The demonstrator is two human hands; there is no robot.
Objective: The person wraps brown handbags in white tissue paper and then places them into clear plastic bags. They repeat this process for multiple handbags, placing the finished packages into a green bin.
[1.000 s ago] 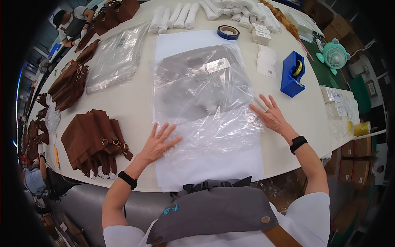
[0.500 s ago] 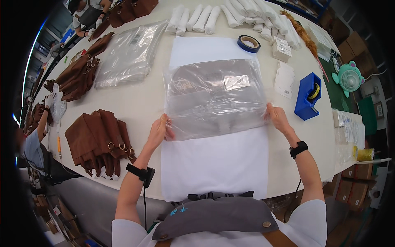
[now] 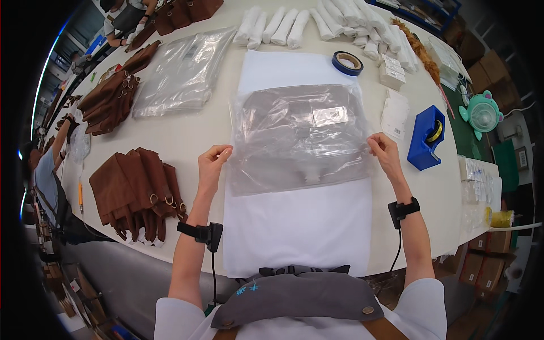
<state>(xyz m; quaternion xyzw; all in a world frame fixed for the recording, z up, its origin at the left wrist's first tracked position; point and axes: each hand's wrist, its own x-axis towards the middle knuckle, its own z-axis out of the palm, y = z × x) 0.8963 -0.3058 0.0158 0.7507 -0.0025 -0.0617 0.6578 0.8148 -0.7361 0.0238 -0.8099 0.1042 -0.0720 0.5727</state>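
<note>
A clear plastic bag [image 3: 300, 170] with a flat grey piece inside lies in front of me on a white cloth [image 3: 294, 226]. A white label [image 3: 330, 117] shows through its film at the upper right. At the bag's left edge my left hand [image 3: 212, 164] is closed in a pinch, thumb against fingers. My right hand [image 3: 386, 154] pinches the film at the opposite edge. The bag lies flat, its film wrinkled and shiny.
Brown bags [image 3: 133, 190] are stacked at left, beside clear plastic sleeves [image 3: 181, 71]. White rolled bundles [image 3: 275, 25] line the back. A blue tape roll [image 3: 347, 63], blue tape dispenser [image 3: 422, 139] and green fan [image 3: 483, 112] stand right. Co-workers are at far left.
Both hands have moved up along the bag's sides, the left also a little outward, and their fingers are now pinched. The label lies flatter under the film.
</note>
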